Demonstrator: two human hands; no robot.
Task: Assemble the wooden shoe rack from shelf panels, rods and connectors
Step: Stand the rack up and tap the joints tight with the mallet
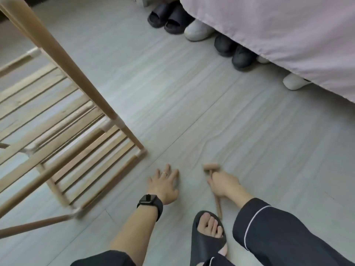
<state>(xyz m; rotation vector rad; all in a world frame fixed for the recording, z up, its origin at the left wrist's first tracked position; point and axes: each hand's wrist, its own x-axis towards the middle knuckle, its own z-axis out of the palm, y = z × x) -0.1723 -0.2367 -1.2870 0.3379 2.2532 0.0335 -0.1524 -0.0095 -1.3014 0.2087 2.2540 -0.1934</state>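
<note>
The wooden shoe rack [57, 131] stands at the left, with slatted shelf panels, round rods and pale connectors [115, 121] at the joints. My left hand [165, 184], with a ring and a black watch on the wrist, lies flat on the grey floor just right of the rack's near corner, fingers spread. My right hand [223, 183] grips the handle of a small wooden mallet [211, 167], whose head lies just above my fingers and whose handle end pokes out below toward my foot.
A bed with a pink cover [288, 35] fills the top right, with several dark and white slippers [172, 18] lined along its edge. My foot in a black slide sandal [207, 239] rests at the bottom centre. Grey plank floor [192, 102] lies between rack and bed.
</note>
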